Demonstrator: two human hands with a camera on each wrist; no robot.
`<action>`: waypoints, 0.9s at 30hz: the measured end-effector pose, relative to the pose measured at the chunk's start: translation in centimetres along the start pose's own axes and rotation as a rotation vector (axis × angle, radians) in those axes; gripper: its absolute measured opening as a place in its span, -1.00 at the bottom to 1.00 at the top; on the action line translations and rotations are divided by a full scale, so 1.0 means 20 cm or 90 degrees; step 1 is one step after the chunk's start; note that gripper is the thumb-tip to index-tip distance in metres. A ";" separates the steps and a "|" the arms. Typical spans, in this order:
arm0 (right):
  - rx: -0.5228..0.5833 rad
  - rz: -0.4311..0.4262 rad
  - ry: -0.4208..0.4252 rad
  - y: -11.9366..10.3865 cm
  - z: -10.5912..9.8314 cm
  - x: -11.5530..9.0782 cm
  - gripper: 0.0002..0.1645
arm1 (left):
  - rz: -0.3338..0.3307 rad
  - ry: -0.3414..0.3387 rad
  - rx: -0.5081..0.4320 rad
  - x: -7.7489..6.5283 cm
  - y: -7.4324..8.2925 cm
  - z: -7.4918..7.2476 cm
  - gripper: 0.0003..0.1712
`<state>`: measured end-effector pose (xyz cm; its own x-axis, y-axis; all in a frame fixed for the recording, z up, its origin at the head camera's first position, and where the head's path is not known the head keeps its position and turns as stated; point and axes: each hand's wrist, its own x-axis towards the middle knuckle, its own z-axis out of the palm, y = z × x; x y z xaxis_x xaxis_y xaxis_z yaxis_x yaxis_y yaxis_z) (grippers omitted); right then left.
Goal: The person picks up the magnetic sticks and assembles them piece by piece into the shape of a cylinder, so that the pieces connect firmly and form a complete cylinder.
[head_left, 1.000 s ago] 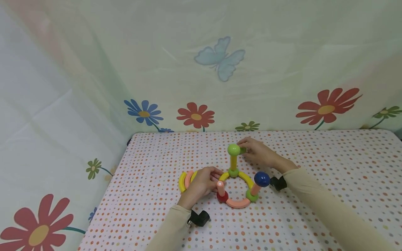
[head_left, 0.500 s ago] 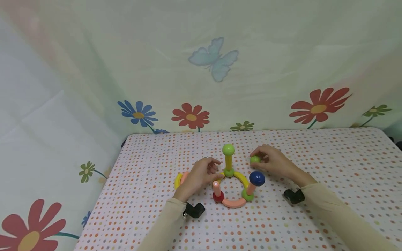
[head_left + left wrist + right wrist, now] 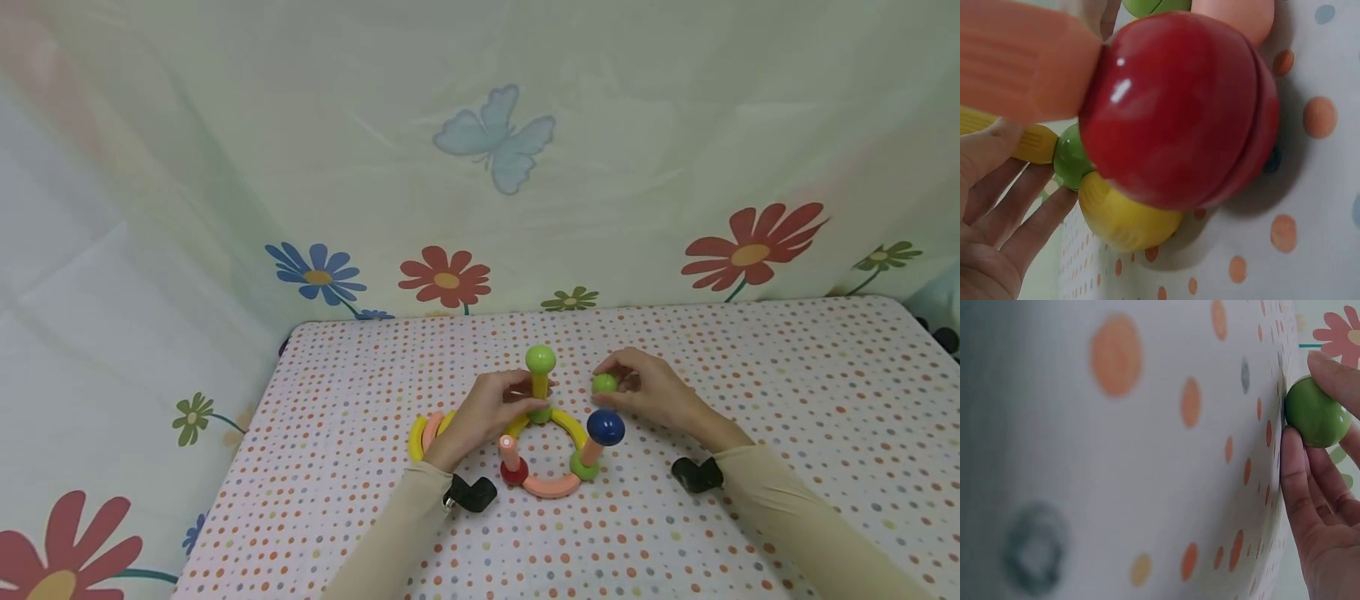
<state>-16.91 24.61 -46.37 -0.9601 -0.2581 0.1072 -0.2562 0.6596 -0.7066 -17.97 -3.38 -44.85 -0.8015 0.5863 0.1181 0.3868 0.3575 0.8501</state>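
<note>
A toy ring of curved yellow (image 3: 572,427) and salmon pieces (image 3: 551,486) joined by balls lies on the table. At its far side my left hand (image 3: 483,408) holds an upright yellow stick (image 3: 539,386), thumb in front and fingers behind. A light green ball (image 3: 540,358) tops that stick. My right hand (image 3: 652,392) pinches a loose green ball (image 3: 1316,412) low at the tabletop, right of the ring. A salmon stick (image 3: 509,452) stands on the red ball (image 3: 1179,112); another, tilted, carries a dark blue ball (image 3: 606,427).
Left of the ring, partly behind my left hand, lie several curved yellow and salmon pieces (image 3: 430,432). A dotted cloth (image 3: 360,383) covers the table. Behind it hangs a flowered curtain (image 3: 637,150).
My right hand has drawn away from the tall stick to the right and down, with the green ball. My left hand has moved from the ring's left side to the yellow stick.
</note>
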 end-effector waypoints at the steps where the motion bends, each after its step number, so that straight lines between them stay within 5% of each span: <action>1: -0.002 0.000 0.001 0.00 0.00 0.00 -0.59 | 0.002 -0.001 0.001 0.00 0.00 0.00 -0.64; 9: -0.014 -0.012 -0.012 -0.04 -0.02 0.00 -0.59 | 0.008 -0.002 0.002 -0.01 0.01 -0.01 -0.63; 14: 0.009 0.002 -0.003 -0.09 -0.08 -0.04 -0.58 | -0.035 0.012 -0.015 -0.04 0.01 -0.02 -0.56; 18: 0.038 0.015 0.056 -0.17 -0.18 -0.09 -0.56 | -0.081 0.011 0.010 -0.09 0.00 -0.05 -0.49; 24: 0.054 -0.090 0.171 -0.43 -0.34 -0.18 -0.53 | -0.147 -0.031 0.040 -0.17 -0.01 -0.07 -0.56; 27: 0.099 -0.176 0.174 -0.60 -0.35 -0.20 -0.48 | -0.168 -0.030 0.046 -0.20 -0.02 -0.06 -0.60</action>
<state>-10.70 22.71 -33.42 -0.8574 -0.1997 0.4744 -0.5084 0.4718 -0.7203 -15.52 -6.70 -45.15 -0.8574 0.4987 -0.1272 0.2010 0.5520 0.8092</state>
